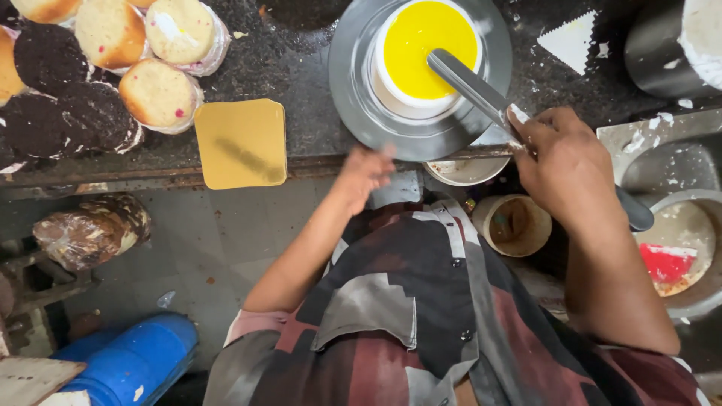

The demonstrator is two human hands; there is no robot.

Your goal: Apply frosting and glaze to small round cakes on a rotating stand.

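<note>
A round white cake with a bright yellow glazed top [429, 46] sits on a grey metal turntable [353, 90] on the dark counter. My right hand [564, 169] grips the handle of a long flat metal spatula [470, 84], whose blade lies across the right side of the yellow top. My left hand [365, 174] is blurred at the near edge of the turntable, fingers loosely curled, holding nothing that I can see.
Several wrapped sponge rounds, pale and dark [113, 68], lie at the back left beside a stack of square gold cake boards [241, 143]. A bowl with a red scraper [673, 263] stands at right, small tubs [515, 224] below the counter edge, and a blue drum [135, 361] on the floor.
</note>
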